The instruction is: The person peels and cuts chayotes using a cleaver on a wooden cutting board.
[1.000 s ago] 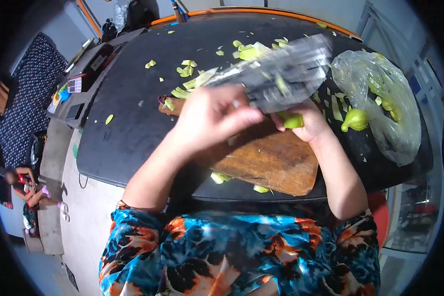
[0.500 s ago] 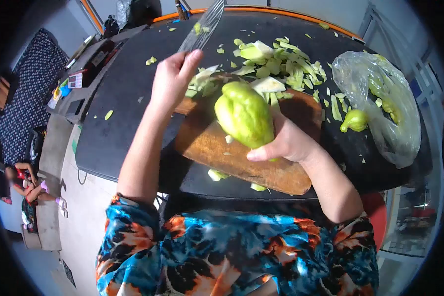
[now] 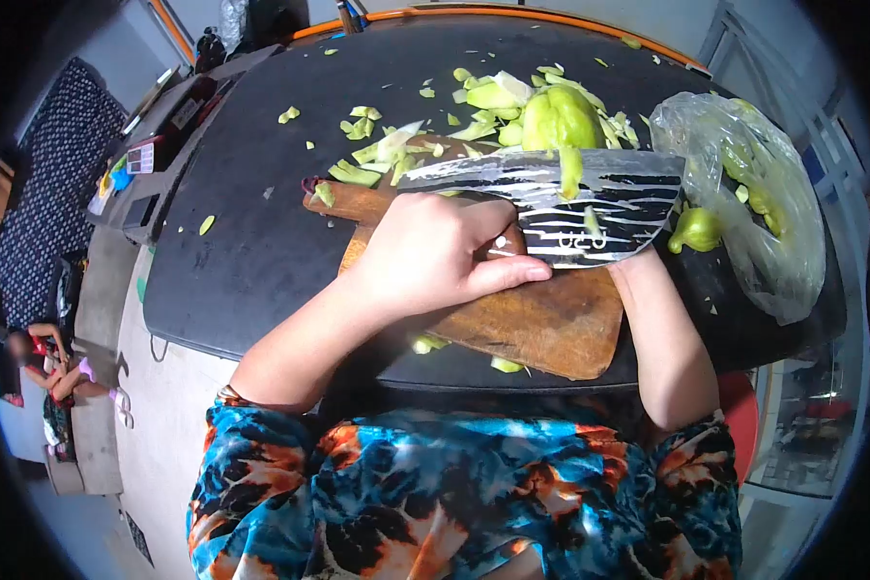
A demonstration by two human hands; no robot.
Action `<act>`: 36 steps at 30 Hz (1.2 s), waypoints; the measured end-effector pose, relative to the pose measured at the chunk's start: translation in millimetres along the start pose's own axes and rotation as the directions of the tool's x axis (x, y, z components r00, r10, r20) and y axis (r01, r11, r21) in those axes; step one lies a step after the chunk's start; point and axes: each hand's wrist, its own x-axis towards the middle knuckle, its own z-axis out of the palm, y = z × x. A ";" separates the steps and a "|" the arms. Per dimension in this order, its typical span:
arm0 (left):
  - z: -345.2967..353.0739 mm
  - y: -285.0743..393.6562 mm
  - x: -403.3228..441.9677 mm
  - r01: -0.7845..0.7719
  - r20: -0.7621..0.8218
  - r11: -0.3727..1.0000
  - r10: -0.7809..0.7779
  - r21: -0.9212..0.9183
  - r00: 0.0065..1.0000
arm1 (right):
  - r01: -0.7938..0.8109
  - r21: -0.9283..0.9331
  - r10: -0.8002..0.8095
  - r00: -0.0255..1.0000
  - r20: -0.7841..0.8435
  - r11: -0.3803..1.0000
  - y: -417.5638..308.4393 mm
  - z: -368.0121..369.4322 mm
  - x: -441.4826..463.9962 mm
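Observation:
My left hand [image 3: 440,251] is closed around the handle of a broad knife [image 3: 628,198], its blade pointing right with bits of green peel stuck on it. Just beyond the blade's upper edge is a light green chayote [image 3: 561,118], partly covered by the blade. The wrist of my right hand [image 3: 638,266] shows below the blade. Its fingers are hidden behind the knife, at the chayote's lower end. Beneath both hands lies a wooden cutting board [image 3: 541,333], its handle toward the left.
Peelings and cut pieces [image 3: 493,95] pile up behind the board. On the right, a clear plastic bag [image 3: 793,261] holds more chayotes, and a small chayote [image 3: 696,230] lies beside it. The black table [image 3: 251,222] carries scattered scraps. A person [image 3: 53,362] sits far left.
My left hand has brought the knife down from its raised position, across in front of the chayote. The chayote has moved away from me and to the right with my right hand.

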 end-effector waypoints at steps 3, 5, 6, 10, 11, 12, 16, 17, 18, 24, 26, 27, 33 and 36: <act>-1.8 -8.0 3.7 0.037 -0.067 0.996 -0.031 0.079 0.997 | 0.002 -0.181 -0.061 0.944 -0.325 0.984 9.9 25.1 1.1; -4.7 -26.9 7.8 0.143 -0.159 0.981 -0.122 0.128 0.980 | -0.099 -0.384 0.084 0.995 -0.057 0.918 1.2 33.7 -3.0; -10.5 -43.2 12.7 0.342 -0.239 0.940 -0.333 -0.004 0.912 | -0.083 -0.525 0.100 0.995 0.004 0.847 3.9 45.9 -4.9; -34.7 -88.8 10.9 0.459 -0.354 0.851 -0.524 -0.254 0.775 | -0.054 -0.525 0.072 0.997 0.014 0.849 9.0 62.1 -7.2; -29.5 -84.5 9.7 0.399 -0.338 0.871 -0.482 -0.286 0.808 | -0.038 -0.462 0.028 0.999 -0.028 0.886 7.4 56.9 -5.6; -23.8 -69.2 9.5 0.337 -0.324 0.885 -0.437 -0.321 0.839 | -0.018 -0.401 -0.012 0.997 -0.073 0.916 3.3 49.1 -1.4; -6.6 -35.7 4.6 0.121 -0.158 0.969 -0.157 -0.215 0.975 | 0.083 -0.360 -0.158 0.970 -0.183 0.929 -9.7 26.9 3.3; -6.0 -24.6 3.6 0.112 -0.117 0.980 -0.133 -0.167 0.984 | 0.099 -0.342 -0.185 0.955 -0.230 0.935 -6.9 23.6 4.6; -4.9 -15.7 3.4 0.100 -0.074 0.988 -0.109 -0.119 0.991 | 0.116 -0.324 -0.211 0.938 -0.276 0.939 -5.1 20.2 6.4; 1.7 -7.5 2.5 0.069 -0.019 0.997 -0.070 -0.032 0.997 | 0.045 -0.306 -0.102 0.979 -0.175 0.951 -5.2 22.9 3.3; 1.8 -9.4 3.6 0.047 -0.051 0.999 -0.047 -0.001 0.998 | 0.048 -0.307 -0.116 0.972 -0.206 0.951 -3.7 23.7 2.8; 1.8 -11.3 3.7 0.022 -0.082 1.000 -0.020 0.019 0.996 | 0.060 -0.282 -0.122 0.970 -0.209 0.958 -1.1 18.0 3.6; 9.8 -30.2 11.2 -0.027 -0.155 0.989 0.050 0.145 0.987 | 0.099 -0.286 -0.182 0.941 -0.284 0.953 -0.5 16.0 8.5; 13.2 -32.9 13.8 -0.038 -0.147 0.982 0.066 0.183 0.987 | 0.066 -0.277 -0.143 0.953 -0.267 0.959 -4.5 12.8 6.6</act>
